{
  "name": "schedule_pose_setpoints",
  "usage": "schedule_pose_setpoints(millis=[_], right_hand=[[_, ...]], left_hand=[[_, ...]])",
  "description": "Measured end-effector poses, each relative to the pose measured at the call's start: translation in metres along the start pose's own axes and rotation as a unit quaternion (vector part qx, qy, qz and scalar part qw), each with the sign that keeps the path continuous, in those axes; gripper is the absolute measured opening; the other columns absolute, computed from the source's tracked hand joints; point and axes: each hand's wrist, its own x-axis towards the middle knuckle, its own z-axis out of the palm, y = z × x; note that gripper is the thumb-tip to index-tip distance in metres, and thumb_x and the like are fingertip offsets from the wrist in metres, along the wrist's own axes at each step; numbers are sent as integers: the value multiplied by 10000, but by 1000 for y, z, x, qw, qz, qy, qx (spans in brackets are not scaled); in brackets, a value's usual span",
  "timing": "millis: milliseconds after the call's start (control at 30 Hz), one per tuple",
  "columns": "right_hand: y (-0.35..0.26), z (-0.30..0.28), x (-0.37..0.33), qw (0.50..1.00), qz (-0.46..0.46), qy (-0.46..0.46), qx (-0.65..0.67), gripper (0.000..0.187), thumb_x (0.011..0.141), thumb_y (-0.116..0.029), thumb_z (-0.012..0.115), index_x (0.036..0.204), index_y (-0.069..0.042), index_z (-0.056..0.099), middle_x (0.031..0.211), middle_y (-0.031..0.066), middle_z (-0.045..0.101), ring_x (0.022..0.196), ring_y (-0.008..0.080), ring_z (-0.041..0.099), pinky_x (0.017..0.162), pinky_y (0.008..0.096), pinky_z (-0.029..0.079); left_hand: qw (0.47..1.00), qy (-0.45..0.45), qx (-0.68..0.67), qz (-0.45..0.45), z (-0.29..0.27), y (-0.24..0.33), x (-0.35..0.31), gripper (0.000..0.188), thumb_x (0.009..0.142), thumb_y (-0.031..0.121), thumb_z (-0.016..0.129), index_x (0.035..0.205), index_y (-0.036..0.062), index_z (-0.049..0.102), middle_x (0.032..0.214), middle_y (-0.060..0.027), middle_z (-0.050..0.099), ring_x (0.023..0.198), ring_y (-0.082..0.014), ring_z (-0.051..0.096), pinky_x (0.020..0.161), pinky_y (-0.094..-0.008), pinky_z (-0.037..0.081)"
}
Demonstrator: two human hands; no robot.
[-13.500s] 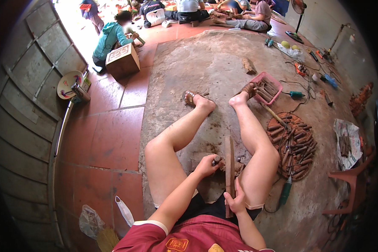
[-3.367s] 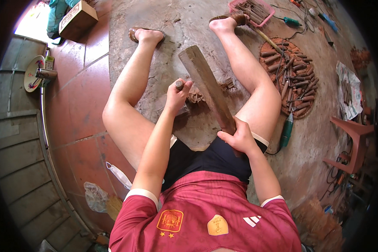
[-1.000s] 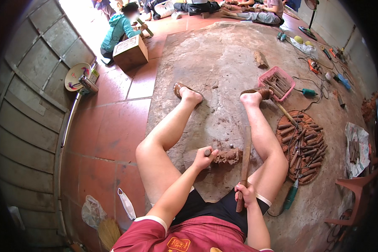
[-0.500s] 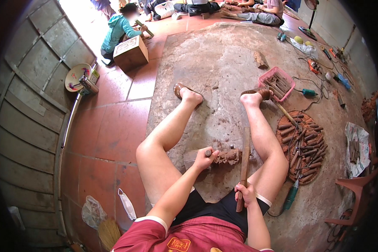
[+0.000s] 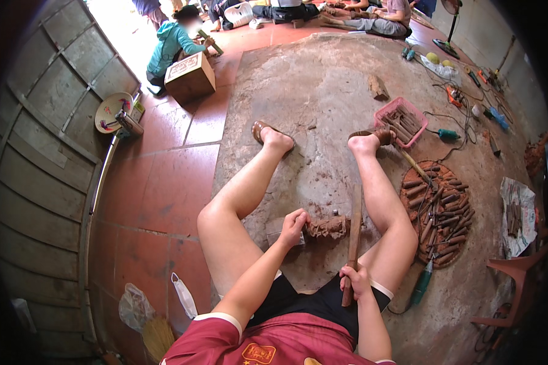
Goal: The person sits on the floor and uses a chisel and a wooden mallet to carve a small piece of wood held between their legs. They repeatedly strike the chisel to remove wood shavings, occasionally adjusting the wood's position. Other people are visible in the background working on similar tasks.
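Observation:
My left hand [image 5: 293, 227] is closed in a fist over the left end of a carved brown wood piece [image 5: 329, 227], which lies on the ground between my legs. What sits inside that fist is hidden from this angle. A pale grey block [image 5: 275, 231] shows just left of the fist, under the wrist. In my right hand [image 5: 355, 281], resting by my right thigh, is a long flat wooden bar [image 5: 355, 237]. I grip it near its lower end, and it points away from me, passing beside the right end of the carved piece.
Right of my leg lies a round tray [image 5: 435, 258] of wooden-handled tools and a green power tool [image 5: 421, 283]. Beyond is a pink basket [image 5: 380, 115] of sticks, with cords [image 5: 466, 131] near the wall. A person [image 5: 172, 48] sits by a wooden box [image 5: 192, 82] at far left.
My left hand has turned over and shifted slightly left. The round end of a tool handle that showed in its fist is out of sight. My right hand and the bar stay put.

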Motion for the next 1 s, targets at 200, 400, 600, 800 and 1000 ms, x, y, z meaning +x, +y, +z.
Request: schedule_pose_setpoints(millis=[200,400,600,800,1000], right_hand=[[-5,5,0,999,-6,22,-38,259,779,-183,702,872,-1,545,689,73,565,434,168,557,386,296,465],[-106,26,-7,982,-56,40,-174,327,782,-134,709,989,47,531,655,88,568,446,183,569,404,308,470],[-316,94,11,934,-306,-11,-182,352,845,-406,615,749,-71,565,536,25,521,404,106,501,389,233,391],[-479,150,16,882,-433,-25,-182,414,808,-452,666,765,-54,558,617,30,570,452,93,525,415,231,438],[-466,155,-15,889,-405,23,-213,446,860,-477,600,748,-47,568,555,-8,544,380,44,495,340,164,400]], left_hand=[[993,-6,-105,-56,0,-2,-2,250,895,231,481,748,36,536,678,4,512,624,-81,447,580,-230,349],[993,-15,-89,-75,-2,-8,6,301,848,303,469,760,26,548,719,-31,559,663,-111,524,635,-242,412],[988,-1,-126,-91,-7,-5,1,276,847,267,467,788,13,557,732,-30,554,691,-117,528,671,-251,427],[988,-31,-125,-81,-3,-11,4,292,827,284,480,794,5,560,750,-39,566,694,-124,530,670,-259,432],[986,-21,-131,-97,-4,-13,6,285,811,267,466,787,-2,560,752,-40,564,703,-123,531,670,-261,432]])
